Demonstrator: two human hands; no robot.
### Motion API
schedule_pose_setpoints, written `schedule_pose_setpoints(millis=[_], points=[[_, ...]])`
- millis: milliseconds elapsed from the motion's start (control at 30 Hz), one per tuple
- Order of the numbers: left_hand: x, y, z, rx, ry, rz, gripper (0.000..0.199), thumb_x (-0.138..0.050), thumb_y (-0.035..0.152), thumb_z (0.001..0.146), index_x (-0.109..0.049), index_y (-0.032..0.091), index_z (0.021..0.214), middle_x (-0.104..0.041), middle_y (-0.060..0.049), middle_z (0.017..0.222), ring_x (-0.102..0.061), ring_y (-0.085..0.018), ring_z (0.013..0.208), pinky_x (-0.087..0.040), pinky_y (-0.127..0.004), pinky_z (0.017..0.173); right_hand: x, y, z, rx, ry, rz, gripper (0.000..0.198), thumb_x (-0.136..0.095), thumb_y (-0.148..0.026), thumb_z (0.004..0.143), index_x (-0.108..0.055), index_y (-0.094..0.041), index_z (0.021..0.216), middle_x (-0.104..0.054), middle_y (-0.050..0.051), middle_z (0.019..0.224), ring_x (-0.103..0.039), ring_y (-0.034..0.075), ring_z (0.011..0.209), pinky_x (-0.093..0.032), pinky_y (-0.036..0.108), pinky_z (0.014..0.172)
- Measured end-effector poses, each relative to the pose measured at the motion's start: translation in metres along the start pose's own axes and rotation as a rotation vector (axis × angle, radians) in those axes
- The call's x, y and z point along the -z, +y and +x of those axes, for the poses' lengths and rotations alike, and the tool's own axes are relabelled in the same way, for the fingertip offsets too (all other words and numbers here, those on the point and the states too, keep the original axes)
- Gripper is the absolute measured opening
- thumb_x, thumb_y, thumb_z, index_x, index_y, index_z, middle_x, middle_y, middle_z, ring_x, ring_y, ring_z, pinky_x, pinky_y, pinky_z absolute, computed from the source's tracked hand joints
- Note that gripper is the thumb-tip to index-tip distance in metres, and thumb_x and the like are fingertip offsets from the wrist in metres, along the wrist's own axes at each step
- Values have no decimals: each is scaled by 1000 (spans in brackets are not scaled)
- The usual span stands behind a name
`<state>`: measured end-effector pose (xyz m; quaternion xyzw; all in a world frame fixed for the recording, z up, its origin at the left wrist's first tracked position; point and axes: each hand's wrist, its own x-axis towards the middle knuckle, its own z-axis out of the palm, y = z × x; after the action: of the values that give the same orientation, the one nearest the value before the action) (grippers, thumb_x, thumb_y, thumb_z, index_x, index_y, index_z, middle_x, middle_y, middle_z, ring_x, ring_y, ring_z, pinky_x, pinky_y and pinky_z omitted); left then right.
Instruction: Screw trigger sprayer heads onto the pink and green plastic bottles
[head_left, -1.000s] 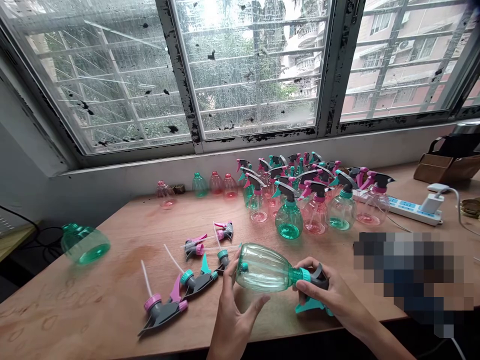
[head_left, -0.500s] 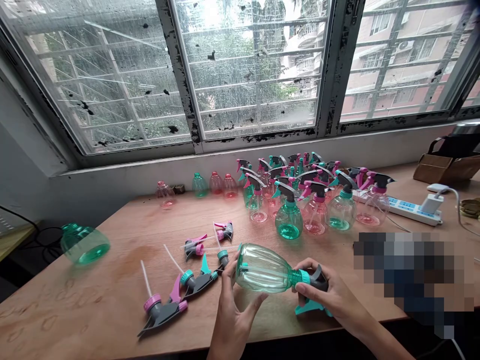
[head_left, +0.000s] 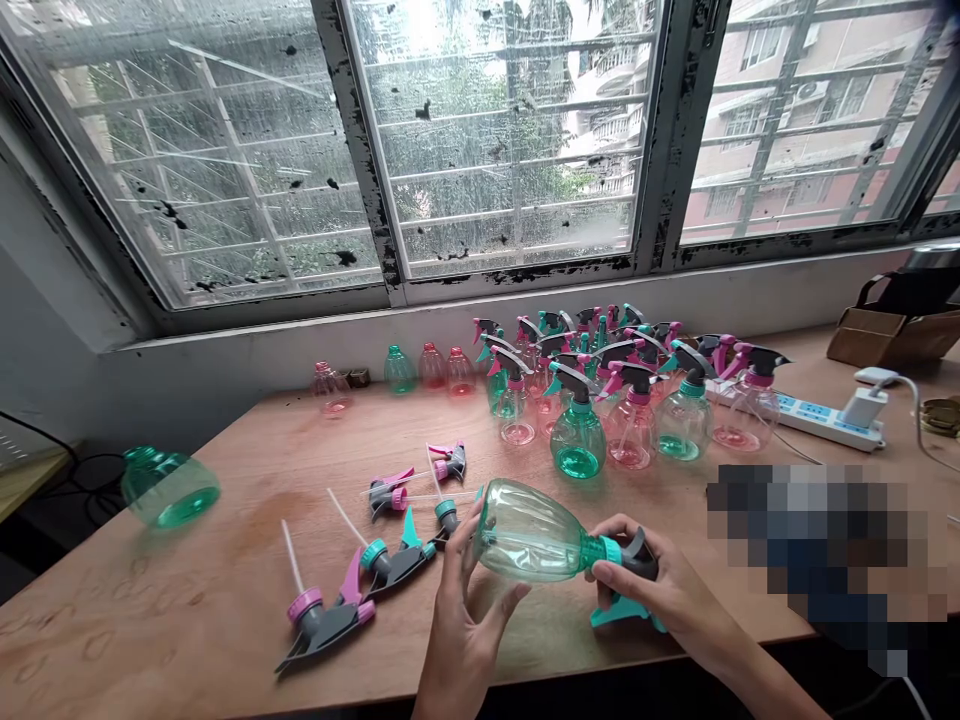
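Note:
A clear green spray bottle [head_left: 529, 530] lies sideways in the air above the table's front part, base to the left. My right hand [head_left: 652, 575] grips its neck and the grey-and-teal trigger head, with the teal trigger pointing down. My left hand [head_left: 472, 610] cups the base end loosely: the fingers rest against the base, while the thumb is spread underneath. Just left of that hand lie several loose trigger heads with thin white tubes, among them a grey-and-pink one [head_left: 322, 625] and a grey-and-teal one [head_left: 397, 560].
Assembled spray bottles [head_left: 577, 440] crowd the back right. Headless bottles [head_left: 400, 370] stand along the wall, and a larger green bottle [head_left: 169, 490] sits at the left edge. Further right are a power strip [head_left: 825, 420], a brown bag [head_left: 885, 335] and a blurred-out patch.
The bottle has turned slightly about its length and its base has tipped up a little. My left hand has shifted slightly along with it; my right hand keeps its grip.

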<state>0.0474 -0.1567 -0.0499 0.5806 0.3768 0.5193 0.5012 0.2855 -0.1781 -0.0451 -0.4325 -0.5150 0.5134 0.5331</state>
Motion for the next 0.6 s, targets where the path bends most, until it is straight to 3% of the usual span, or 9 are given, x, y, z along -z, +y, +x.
schedule_pose_setpoints(millis=[200, 300, 467, 600], points=[[0, -3, 0, 4, 13, -16, 63, -77, 44, 89, -44, 28, 141, -50, -14, 157, -54, -36, 141, -46, -48, 116, -1, 1, -1, 0, -11, 25, 31, -84, -41, 85, -67, -20, 99, -72, -3, 65, -69, 16, 60, -57, 26, 59], [-1, -2, 2, 15, -15, 10, 61, -75, 44, 91, -44, 28, 141, -50, -14, 157, -52, -36, 143, -40, -50, 120, 0, 1, -1, 1, 0, 16, 30, -83, -41, 86, -67, -19, 99, -73, -3, 64, -68, 15, 60, -56, 25, 60], [0, 1, 1, -32, -31, 155, 63, -71, 41, 95, -38, 34, 149, -39, -9, 165, -35, -34, 154, -25, -53, 128, 1, 1, 2, 4, -7, 24, 29, -83, -42, 86, -67, -20, 97, -73, -2, 72, -70, 16, 62, -57, 26, 60], [0, 0, 1, -20, -10, 179, 71, -79, 43, 88, -39, 31, 145, -45, -12, 160, -39, -36, 151, -24, -56, 127, 0, 3, 1, 0, -19, 23, 31, -84, -41, 85, -67, -19, 98, -72, -3, 67, -69, 15, 61, -56, 26, 60]])
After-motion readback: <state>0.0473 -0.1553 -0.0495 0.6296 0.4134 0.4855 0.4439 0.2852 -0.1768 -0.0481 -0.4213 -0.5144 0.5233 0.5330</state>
